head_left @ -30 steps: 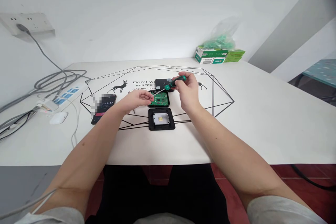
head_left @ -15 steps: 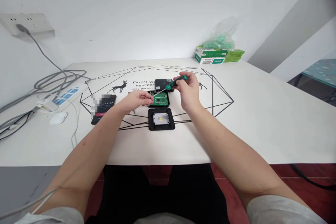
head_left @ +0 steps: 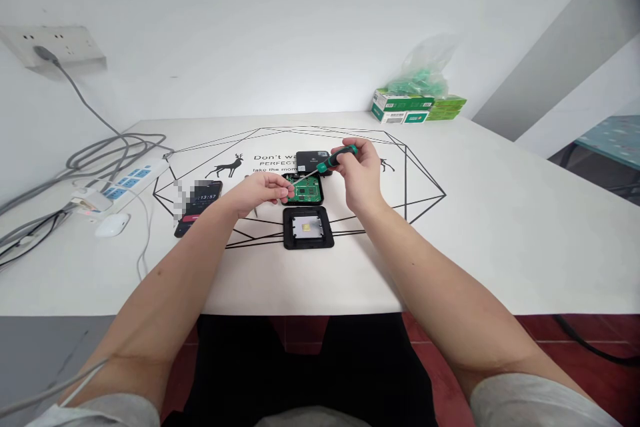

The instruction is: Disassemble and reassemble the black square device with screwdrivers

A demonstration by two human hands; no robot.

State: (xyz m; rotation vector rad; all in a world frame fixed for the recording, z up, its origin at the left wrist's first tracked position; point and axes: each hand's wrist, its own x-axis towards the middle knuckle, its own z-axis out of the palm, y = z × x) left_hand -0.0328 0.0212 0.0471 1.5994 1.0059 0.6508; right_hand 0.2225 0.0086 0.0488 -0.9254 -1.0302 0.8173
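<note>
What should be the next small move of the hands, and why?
Perhaps the right hand should tilt the screwdriver more upright: it slants over the green circuit board, its far end beside the fingertips of the left hand.

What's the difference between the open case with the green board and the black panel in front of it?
The open case holds a green circuit board; the black panel carries a silvery plate.
The left hand hides part of the open case, while the black panel is uncovered.
The black panel lies nearer the person than the open case.
Both are squarish, with black edges.
</note>
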